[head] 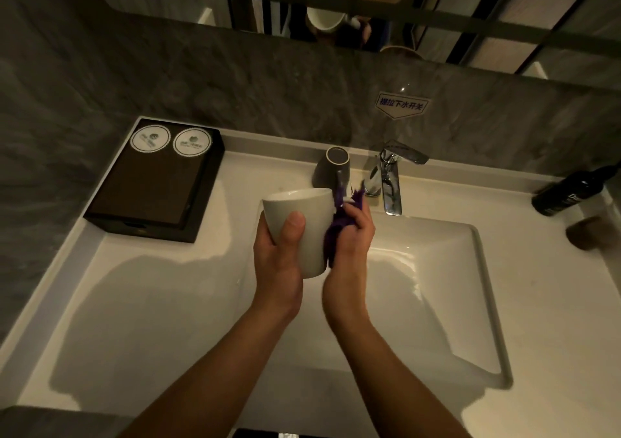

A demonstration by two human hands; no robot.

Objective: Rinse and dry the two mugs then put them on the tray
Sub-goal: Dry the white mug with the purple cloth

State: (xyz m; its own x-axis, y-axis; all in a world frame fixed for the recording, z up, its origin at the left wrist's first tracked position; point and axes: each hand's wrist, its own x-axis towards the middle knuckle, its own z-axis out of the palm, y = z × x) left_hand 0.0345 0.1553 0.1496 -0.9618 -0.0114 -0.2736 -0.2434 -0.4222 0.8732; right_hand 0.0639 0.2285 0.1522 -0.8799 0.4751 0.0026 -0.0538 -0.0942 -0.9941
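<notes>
Bench [134, 303] of white moulded surface runs along a grey marbled wall [235, 84], with a rectangular basin [437, 269] sunk into its right half and a chrome tap [386, 175] at the back edge. A mirror [504, 10] hangs above the wall, and a sticker [401, 105] with blue lettering sits above the tap. The light is dim and warm.

Over the basin's left edge, the left hand [279, 252] has its grip closed round the white mug [302, 215], thumb across the near side and fingers behind, holding it tilted with the mouth away from the person. The right hand [353, 239] has its grip closed on a purple cloth [336, 226], which it presses against the mug's right side by the handle. Nothing shows inside the mug from this angle.

The dark mug [331, 167] stands on the bench just left of the tap, behind the white one; which way up it is cannot be told. The dark tray [151, 199] lies on the bench at the far left, carrying two round white discs [149, 138] along its back. A black bottle [568, 190] stands at the far right.
</notes>
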